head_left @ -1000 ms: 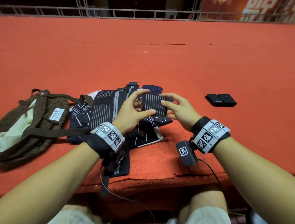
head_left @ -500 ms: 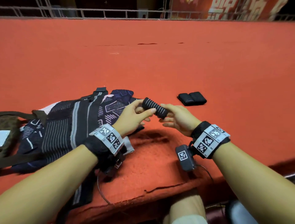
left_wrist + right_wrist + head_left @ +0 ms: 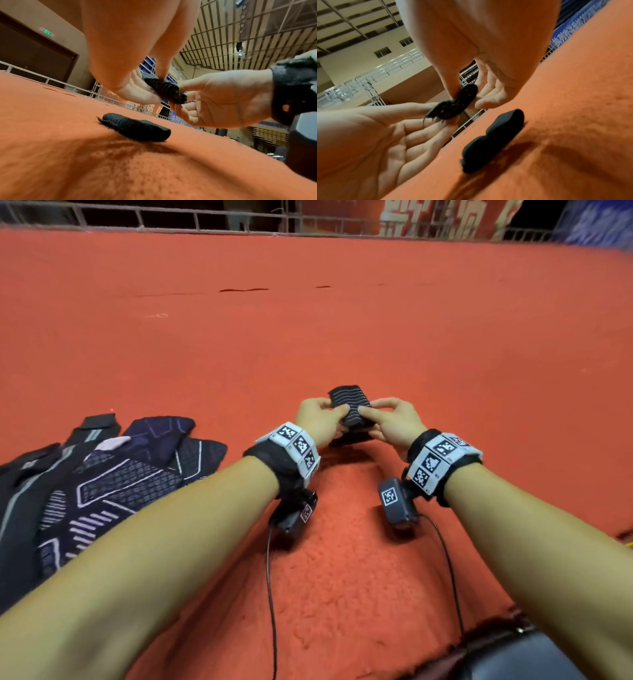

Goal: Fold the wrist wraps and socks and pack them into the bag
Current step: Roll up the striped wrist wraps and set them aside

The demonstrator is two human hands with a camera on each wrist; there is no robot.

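A folded black wrist wrap with thin pale stripes [image 3: 348, 404] hangs just above the orange carpet. My left hand [image 3: 320, 419] pinches its left end and my right hand [image 3: 388, 419] pinches its right end. The left wrist view shows this wrap [image 3: 164, 89] between thumb and fingers of both hands. Directly under it a second folded black wrap [image 3: 137, 127] lies on the carpet; it also shows in the right wrist view [image 3: 494, 136]. From the head view that lower wrap [image 3: 352, 440] is mostly hidden by my hands. The bag is out of view.
A pile of dark patterned fabrics [image 3: 102, 484] lies on the carpet at the left. The carpeted platform [image 3: 308, 337] stretches far ahead to a metal railing [image 3: 205, 220]. Its front edge is near my knees, where a dark rounded object [image 3: 513, 655] sits at lower right.
Both hands carried the folded wrap rightward, off the fabric pile to a spot above the other folded wrap. The view swung right and the bag left the frame.
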